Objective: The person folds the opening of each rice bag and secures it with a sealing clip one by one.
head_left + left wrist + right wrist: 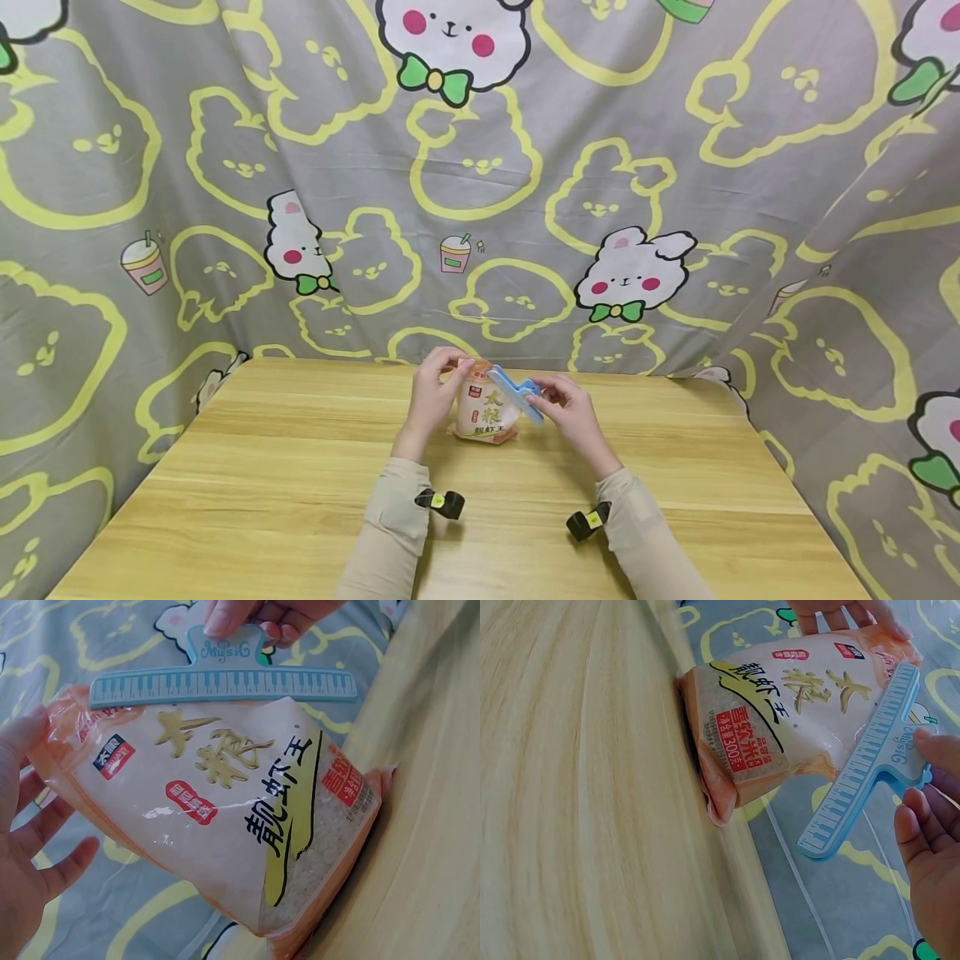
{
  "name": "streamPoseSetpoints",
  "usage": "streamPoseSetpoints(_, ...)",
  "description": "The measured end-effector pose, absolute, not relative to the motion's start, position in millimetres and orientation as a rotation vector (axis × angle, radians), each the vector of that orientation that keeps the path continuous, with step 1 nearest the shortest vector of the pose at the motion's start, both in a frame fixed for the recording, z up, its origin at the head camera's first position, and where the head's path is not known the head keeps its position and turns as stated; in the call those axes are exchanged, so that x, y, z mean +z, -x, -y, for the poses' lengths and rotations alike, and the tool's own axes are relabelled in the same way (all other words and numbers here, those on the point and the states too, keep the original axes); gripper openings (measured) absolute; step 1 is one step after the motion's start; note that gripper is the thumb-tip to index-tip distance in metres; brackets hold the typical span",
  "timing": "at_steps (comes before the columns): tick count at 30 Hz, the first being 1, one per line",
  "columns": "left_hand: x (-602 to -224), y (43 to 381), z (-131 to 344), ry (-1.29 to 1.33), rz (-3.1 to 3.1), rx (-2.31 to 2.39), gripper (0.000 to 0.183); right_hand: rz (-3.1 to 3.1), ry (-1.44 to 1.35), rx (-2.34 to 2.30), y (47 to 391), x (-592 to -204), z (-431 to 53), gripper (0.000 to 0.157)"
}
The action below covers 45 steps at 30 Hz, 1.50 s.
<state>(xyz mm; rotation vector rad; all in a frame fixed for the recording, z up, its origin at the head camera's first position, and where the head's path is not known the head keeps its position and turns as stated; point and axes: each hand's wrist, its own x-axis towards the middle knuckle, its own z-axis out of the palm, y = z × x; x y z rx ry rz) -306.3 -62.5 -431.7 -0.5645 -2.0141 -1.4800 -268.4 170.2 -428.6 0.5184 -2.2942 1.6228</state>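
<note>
A bag of rice with an orange border stands upright on the table. My left hand pinches its top left corner between thumb and fingers; in the left wrist view, that thumb lies on the orange edge. A long blue bag clip with piano-key markings and the word "Music" lies slanted across the bag's top right. My right hand pinches the clip's handle, thumb on the front and fingers behind. One end of the clip sticks out past the bag's side. Whether its jaws have the bag's top between them, I cannot tell.
The wooden table stretches out around the bag, its back edge close behind. A grey curtain with cartoon prints hangs behind and at both sides. A small black camera is strapped to each wrist.
</note>
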Motion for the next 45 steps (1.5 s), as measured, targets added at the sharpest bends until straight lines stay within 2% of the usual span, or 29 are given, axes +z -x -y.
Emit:
streamPoseSetpoints(16, -433.0, 307.5, 64.4, 0.560, 1.980, -1.474, 0.012, 2.303, -0.503, 1.634, 269.2, -428.9, -170.3, 0.026)
streamPoseSetpoints(23, -432.7, 308.2, 64.2, 0.552, 1.962, -1.495, 0.011, 2.287, -0.505, 1.620, 289.1, -455.1, -176.3, 0.026)
streamPoseSetpoints(28, -431.7, 307.5, 62.0, 0.531, 1.966, -1.484, 0.009, 2.283, -0.518, 1.577, 290.9, -457.9, -175.8, 0.025)
streamPoseSetpoints(38, -401.0, 280.8, 57.3, 0.573, 1.957, -1.449, 0.008, 2.276, -0.536, 1.524, 291.5, -457.5, -175.3, 0.024)
streamPoseSetpoints(45, -400.0, 278.8, 57.6, 0.542, 1.991, -1.483, 0.010, 2.292, -0.534, 1.480, 291.4, -458.7, -175.3, 0.023)
